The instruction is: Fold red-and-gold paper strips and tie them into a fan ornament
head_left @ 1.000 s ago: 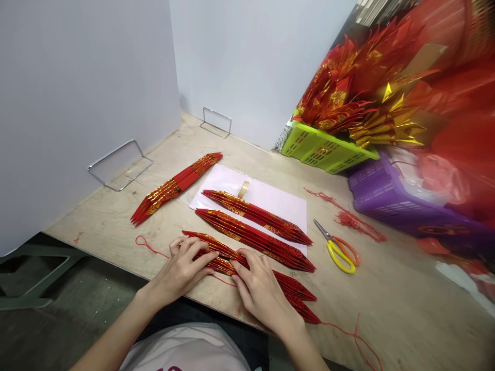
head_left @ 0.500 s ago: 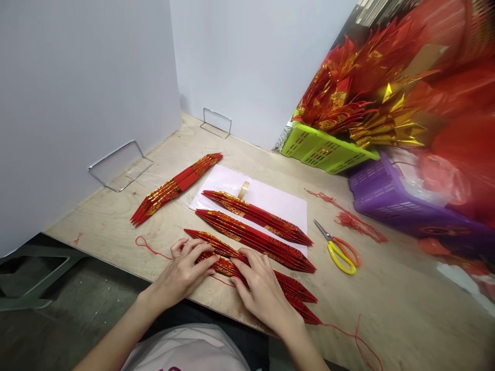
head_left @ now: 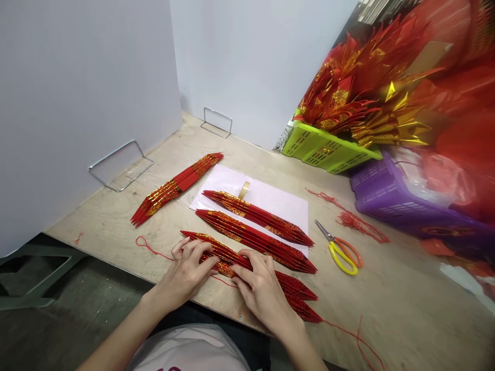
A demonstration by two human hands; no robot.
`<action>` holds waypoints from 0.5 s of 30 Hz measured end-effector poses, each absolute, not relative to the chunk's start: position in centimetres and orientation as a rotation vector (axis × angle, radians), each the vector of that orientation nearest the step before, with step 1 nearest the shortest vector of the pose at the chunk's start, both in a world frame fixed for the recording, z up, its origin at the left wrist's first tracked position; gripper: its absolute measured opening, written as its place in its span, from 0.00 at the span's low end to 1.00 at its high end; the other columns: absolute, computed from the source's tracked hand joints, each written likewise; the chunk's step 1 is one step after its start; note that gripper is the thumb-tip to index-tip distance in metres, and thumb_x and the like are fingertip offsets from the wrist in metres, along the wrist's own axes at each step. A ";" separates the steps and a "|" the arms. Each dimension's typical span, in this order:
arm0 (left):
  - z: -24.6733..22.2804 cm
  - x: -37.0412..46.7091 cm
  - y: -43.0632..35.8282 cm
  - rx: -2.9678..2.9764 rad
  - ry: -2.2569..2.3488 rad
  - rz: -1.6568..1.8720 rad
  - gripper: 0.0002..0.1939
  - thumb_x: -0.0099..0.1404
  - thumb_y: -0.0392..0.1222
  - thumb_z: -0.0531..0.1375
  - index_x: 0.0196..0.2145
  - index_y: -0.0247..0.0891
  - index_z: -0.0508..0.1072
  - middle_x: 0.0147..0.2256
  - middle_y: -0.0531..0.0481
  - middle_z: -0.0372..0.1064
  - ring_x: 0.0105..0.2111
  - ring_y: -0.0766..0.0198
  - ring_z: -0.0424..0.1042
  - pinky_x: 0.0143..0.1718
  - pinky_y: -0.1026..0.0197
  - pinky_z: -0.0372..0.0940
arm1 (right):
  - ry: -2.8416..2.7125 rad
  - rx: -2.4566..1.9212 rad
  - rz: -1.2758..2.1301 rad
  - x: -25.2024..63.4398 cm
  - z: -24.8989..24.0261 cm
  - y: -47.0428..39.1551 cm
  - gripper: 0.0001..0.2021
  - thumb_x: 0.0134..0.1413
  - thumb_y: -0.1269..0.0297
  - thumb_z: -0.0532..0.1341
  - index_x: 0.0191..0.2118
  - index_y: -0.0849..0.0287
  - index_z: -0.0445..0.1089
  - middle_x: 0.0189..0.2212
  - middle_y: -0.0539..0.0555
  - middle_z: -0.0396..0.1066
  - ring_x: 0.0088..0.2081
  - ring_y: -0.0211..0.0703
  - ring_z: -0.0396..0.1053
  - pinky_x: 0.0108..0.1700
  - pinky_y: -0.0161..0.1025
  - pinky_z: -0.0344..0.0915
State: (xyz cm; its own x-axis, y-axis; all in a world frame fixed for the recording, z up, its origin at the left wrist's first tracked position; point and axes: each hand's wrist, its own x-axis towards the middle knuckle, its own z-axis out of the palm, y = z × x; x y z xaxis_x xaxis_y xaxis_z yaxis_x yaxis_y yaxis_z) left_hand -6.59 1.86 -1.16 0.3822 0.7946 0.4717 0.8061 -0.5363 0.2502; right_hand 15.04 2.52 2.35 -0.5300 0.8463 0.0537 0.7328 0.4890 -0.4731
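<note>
Near the front edge of the table, my left hand (head_left: 189, 268) has its fingers closed on the left part of a pleated red and gold paper bundle (head_left: 228, 250). My right hand (head_left: 257, 278) grips the same folded paper around its middle. The right part splits into two pointed ends, one below the other. A red string (head_left: 348, 332) runs out from the lower right tip, and another string (head_left: 149, 246) lies looped at the left. Two more pleated bundles (head_left: 257, 239) lie just beyond, partly over a white sheet (head_left: 286, 198). My fingers hide the bundle's middle.
Orange and yellow scissors (head_left: 342, 252) and red threads (head_left: 353, 219) lie at the right. Another bundle (head_left: 176, 188) rests at the left. Green (head_left: 325, 149) and purple (head_left: 402, 198) baskets stand back right. Wire stands (head_left: 121, 167) sit by the white panels.
The left tip of the held paper has shifted slightly left, and its upper pleats sit a little differently between my hands. My fingers have moved slightly; both hands still grip it.
</note>
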 end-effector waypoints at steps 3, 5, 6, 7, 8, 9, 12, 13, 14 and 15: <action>-1.0 -6.7 1.8 -2.598 -1.477 -0.903 0.07 0.68 0.37 0.57 0.40 0.41 0.75 0.43 0.43 0.70 0.47 0.54 0.65 0.53 0.48 0.51 | -2.465 -1.364 0.613 14.9 2.6 2.5 0.11 0.59 0.66 0.61 0.48 0.55 0.72 0.53 0.59 0.65 0.51 0.52 0.63 0.51 0.50 0.61; -1.0 -6.8 1.7 -2.598 -1.462 -0.930 0.07 0.67 0.35 0.57 0.40 0.41 0.75 0.43 0.43 0.70 0.47 0.55 0.65 0.51 0.49 0.52 | -2.464 -1.389 0.641 14.8 2.8 2.6 0.13 0.60 0.61 0.62 0.49 0.56 0.71 0.52 0.59 0.65 0.52 0.52 0.63 0.52 0.51 0.60; -1.0 -6.8 1.6 -2.601 -1.459 -0.940 0.07 0.67 0.35 0.57 0.40 0.41 0.75 0.43 0.43 0.70 0.46 0.55 0.65 0.50 0.50 0.53 | -2.462 -1.406 0.643 14.8 2.9 2.6 0.13 0.61 0.60 0.60 0.49 0.56 0.71 0.52 0.59 0.66 0.52 0.52 0.63 0.52 0.51 0.60; -1.0 -6.9 1.6 -2.605 -1.459 -0.954 0.07 0.67 0.35 0.58 0.40 0.41 0.75 0.42 0.43 0.70 0.46 0.55 0.65 0.49 0.51 0.53 | -2.460 -1.425 0.635 14.7 3.0 2.7 0.12 0.63 0.61 0.58 0.49 0.57 0.71 0.51 0.60 0.66 0.52 0.52 0.63 0.51 0.51 0.60; -1.0 -6.9 1.5 -2.616 -1.459 -0.969 0.07 0.67 0.35 0.58 0.40 0.41 0.75 0.42 0.44 0.71 0.45 0.56 0.66 0.49 0.51 0.53 | -2.457 -1.446 0.619 14.7 3.0 2.7 0.11 0.65 0.63 0.55 0.48 0.57 0.71 0.51 0.60 0.66 0.51 0.51 0.64 0.51 0.51 0.60; -1.0 -6.9 1.5 -2.634 -1.459 -0.981 0.06 0.67 0.35 0.58 0.40 0.40 0.74 0.41 0.45 0.72 0.44 0.57 0.66 0.49 0.51 0.53 | -2.453 -1.463 0.600 14.7 3.0 2.8 0.12 0.66 0.65 0.52 0.47 0.57 0.72 0.51 0.60 0.66 0.50 0.51 0.64 0.50 0.50 0.60; -1.1 -7.0 1.4 -2.729 -1.463 -0.974 0.07 0.68 0.34 0.56 0.41 0.40 0.73 0.41 0.47 0.73 0.44 0.59 0.67 0.52 0.51 0.49 | -2.443 -1.479 0.555 14.5 2.8 2.8 0.13 0.67 0.69 0.50 0.44 0.59 0.72 0.50 0.61 0.66 0.49 0.50 0.64 0.49 0.50 0.59; -1.1 -7.0 1.4 -2.765 -1.461 -0.951 0.08 0.69 0.34 0.55 0.41 0.40 0.72 0.42 0.47 0.74 0.45 0.59 0.67 0.54 0.51 0.48 | -2.445 -1.475 0.548 14.5 2.7 2.8 0.13 0.66 0.70 0.50 0.44 0.59 0.72 0.50 0.61 0.66 0.49 0.50 0.64 0.49 0.50 0.59; -1.2 -7.1 1.3 -2.796 -1.455 -0.925 0.08 0.69 0.34 0.54 0.42 0.40 0.72 0.43 0.47 0.74 0.47 0.59 0.67 0.55 0.51 0.47 | -2.450 -1.473 0.546 14.5 2.7 2.8 0.13 0.66 0.71 0.50 0.43 0.59 0.72 0.50 0.61 0.66 0.50 0.51 0.64 0.48 0.50 0.59; -1.3 -7.1 1.3 -2.818 -1.445 -0.906 0.09 0.70 0.33 0.53 0.43 0.40 0.71 0.45 0.47 0.74 0.49 0.59 0.67 0.56 0.51 0.46 | -2.458 -1.474 0.550 14.5 2.6 2.8 0.12 0.65 0.71 0.51 0.42 0.59 0.72 0.51 0.61 0.66 0.50 0.51 0.64 0.48 0.50 0.58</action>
State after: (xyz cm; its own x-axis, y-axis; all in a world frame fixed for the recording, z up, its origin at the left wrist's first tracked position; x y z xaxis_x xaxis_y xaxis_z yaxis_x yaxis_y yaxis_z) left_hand -7.10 1.34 -1.31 0.4668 0.7878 0.4017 0.7046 -0.6059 0.3694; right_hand 14.50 2.78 2.60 -0.4713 0.8820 -0.0010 0.7984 0.4262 -0.4254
